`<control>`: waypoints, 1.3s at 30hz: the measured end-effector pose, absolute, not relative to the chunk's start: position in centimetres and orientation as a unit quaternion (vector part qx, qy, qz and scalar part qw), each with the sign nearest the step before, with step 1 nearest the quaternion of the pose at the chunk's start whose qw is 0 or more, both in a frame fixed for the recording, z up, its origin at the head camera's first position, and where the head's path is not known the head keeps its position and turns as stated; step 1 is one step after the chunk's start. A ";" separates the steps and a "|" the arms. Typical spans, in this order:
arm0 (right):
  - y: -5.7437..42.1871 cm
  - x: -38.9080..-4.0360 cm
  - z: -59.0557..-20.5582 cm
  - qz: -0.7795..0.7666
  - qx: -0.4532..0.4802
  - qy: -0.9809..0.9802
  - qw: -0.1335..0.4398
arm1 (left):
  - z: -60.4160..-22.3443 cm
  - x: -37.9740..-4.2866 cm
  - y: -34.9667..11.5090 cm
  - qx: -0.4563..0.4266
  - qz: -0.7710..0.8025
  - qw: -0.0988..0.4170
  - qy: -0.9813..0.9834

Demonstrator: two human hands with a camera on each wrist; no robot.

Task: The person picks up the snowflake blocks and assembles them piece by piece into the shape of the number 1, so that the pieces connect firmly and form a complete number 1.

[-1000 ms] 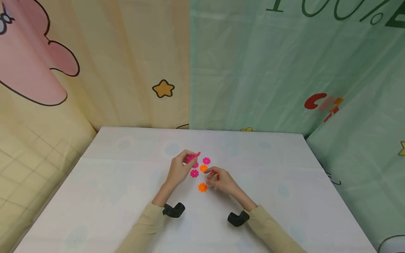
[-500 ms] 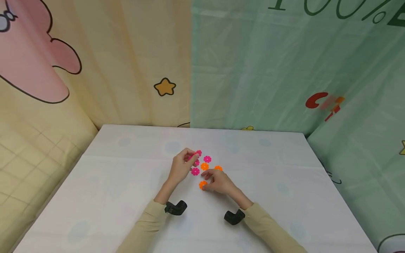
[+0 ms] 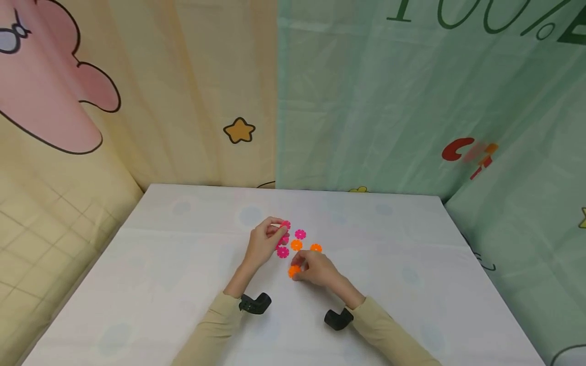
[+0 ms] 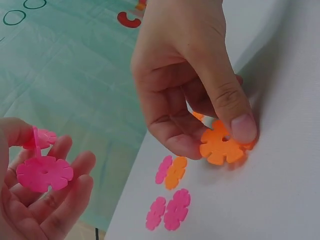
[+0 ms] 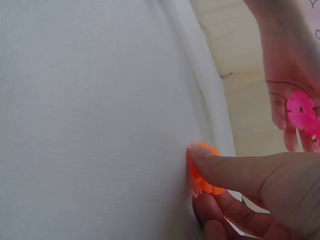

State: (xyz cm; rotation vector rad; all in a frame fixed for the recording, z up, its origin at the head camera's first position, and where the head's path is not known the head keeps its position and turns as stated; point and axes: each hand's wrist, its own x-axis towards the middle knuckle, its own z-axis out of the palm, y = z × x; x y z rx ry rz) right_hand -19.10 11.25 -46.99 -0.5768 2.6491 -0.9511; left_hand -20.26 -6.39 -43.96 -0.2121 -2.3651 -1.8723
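Near loose pink and orange plastic flower discs (image 3: 296, 247), right fingers (image 4: 227, 97) pinch an orange disc (image 4: 219, 148); left fingers (image 4: 80, 190) hold linked pink discs (image 4: 38, 176) (half-hidden in our head view).

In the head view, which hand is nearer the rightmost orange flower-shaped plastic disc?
Right hand: just on the person's side of the disc; left hand: farther off, leftward.

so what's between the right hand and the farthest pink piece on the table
An orange flower piece lies between them, in the head view.
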 end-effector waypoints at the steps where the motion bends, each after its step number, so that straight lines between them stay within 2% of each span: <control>1: 11.4 -19.2 -47.0 -0.338 -0.198 0.910 0.137 | -44.1 -20.4 -6.3 -0.071 -0.621 0.060 -0.778; 5: 11.8 -19.6 -46.9 -0.360 -0.205 0.901 0.128 | -44.6 -20.7 -5.7 -0.071 -0.628 0.057 -0.773; 9: 12.1 -20.1 -46.5 -0.363 -0.199 0.906 0.085 | -44.6 -20.7 -5.4 -0.063 -0.622 0.053 -0.778; 17: 12.3 -21.0 -44.5 -0.432 -0.141 0.890 0.018 | -41.9 -19.1 -5.2 -0.076 -0.619 0.043 -0.780; 24: 12.4 -22.1 -43.6 -0.465 -0.124 0.876 -0.028 | -44.4 -20.4 -4.9 -0.063 -0.624 0.055 -0.777; 32: 12.1 -23.0 -42.6 -0.506 -0.086 0.848 -0.134 | -45.1 -21.0 -4.7 -0.077 -0.610 0.072 -0.785; 39: 11.9 -23.6 -41.7 -0.552 -0.083 0.821 -0.124 | -44.6 -21.1 -4.9 -0.082 -0.570 0.090 -0.812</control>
